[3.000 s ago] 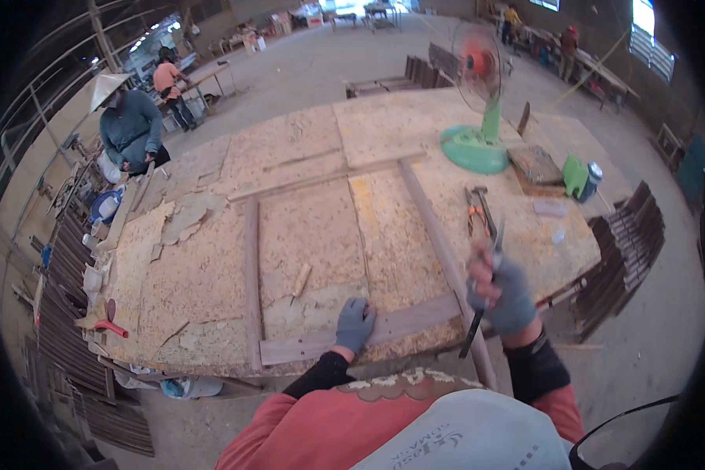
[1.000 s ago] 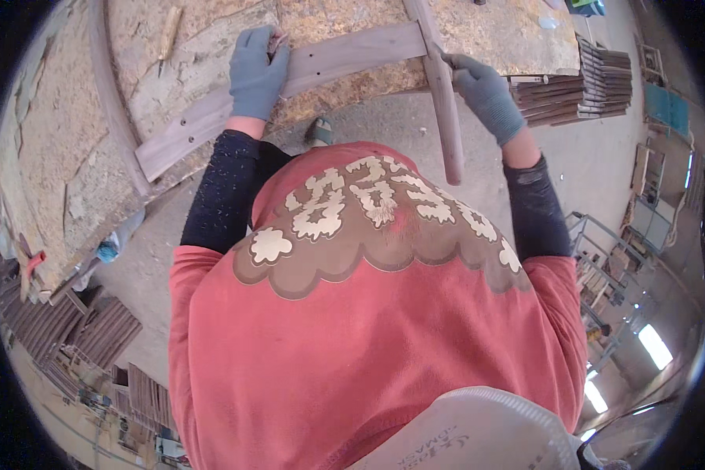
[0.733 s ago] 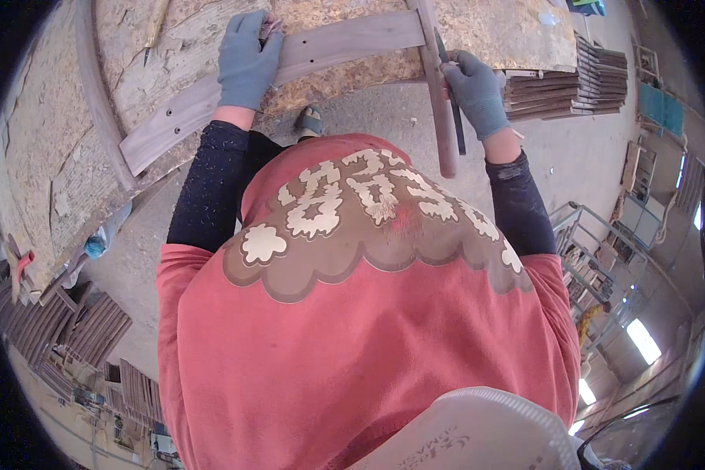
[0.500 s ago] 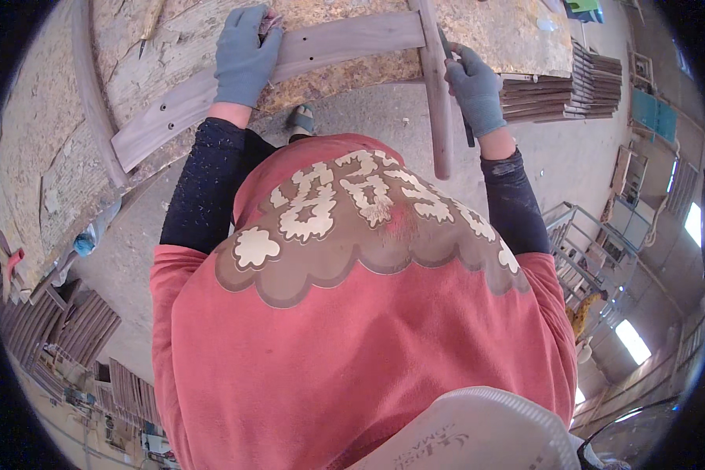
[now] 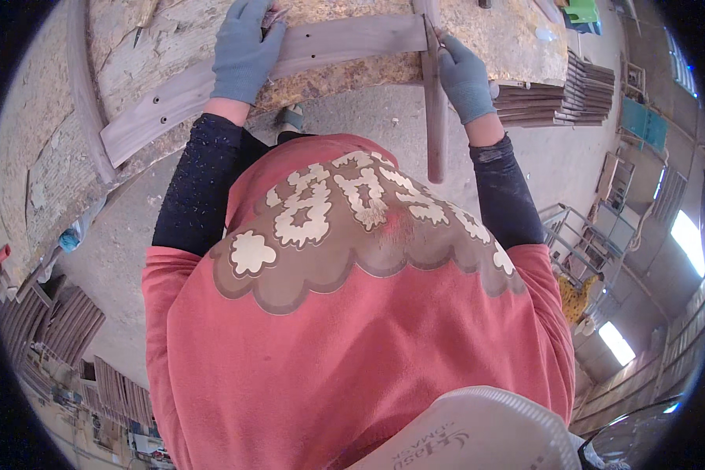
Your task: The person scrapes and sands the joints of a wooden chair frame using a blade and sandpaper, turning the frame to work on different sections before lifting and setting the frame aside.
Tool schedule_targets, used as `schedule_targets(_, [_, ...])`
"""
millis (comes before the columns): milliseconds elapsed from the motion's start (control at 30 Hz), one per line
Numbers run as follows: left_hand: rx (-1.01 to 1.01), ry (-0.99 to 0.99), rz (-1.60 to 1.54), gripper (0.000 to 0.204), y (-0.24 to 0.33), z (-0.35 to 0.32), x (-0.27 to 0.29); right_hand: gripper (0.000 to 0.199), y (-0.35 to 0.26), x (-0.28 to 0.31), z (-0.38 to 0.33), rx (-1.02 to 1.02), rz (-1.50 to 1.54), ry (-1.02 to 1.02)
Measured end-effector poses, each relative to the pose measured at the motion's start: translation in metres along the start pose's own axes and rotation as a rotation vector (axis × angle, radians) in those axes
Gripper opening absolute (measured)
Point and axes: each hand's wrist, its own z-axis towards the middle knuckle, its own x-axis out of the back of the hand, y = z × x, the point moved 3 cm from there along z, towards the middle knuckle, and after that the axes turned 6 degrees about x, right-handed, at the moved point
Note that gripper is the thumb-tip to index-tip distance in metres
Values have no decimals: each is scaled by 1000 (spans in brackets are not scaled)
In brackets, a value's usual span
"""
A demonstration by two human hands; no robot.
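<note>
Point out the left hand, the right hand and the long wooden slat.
left hand [image 5: 243,51], head view, back of the glove.
right hand [image 5: 466,78], head view, back of the glove.
long wooden slat [image 5: 345,43], head view, bare middle stretch.

Your left hand [image 5: 244,48] pressed flat on the grey plank [image 5: 290,66] across the bench [image 5: 63,133], while your right hand [image 5: 464,77] gripped the upright slat [image 5: 434,117], seemingly alongside a thin tool.

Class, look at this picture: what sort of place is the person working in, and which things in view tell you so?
Probably a woodworking shop. Gloved hands, left hand and right hand, rest on wooden slats laid across a chipboard worktable; stacks of cut slats stand on the concrete floor.
</note>
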Motion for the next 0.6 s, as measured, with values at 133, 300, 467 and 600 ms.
schedule_targets(133, [-7, 5, 24, 24, -1, 0, -1, 29, -2, 3, 11, -131, 242, 34])
schedule_targets(300, [-27, 16, -14, 25, 0, 1, -2, 27, -8, 8, 43, 83, -111, -3])
schedule_targets(467, [-23, 8, 31, 26, -3, 1, -2, 17, -36, 14, 62, 254, -280, -65])
schedule_targets(600, [-36, -2, -12, 26, 0, 2, 0, 20, -21, 3, 67, 281, -392, -113])
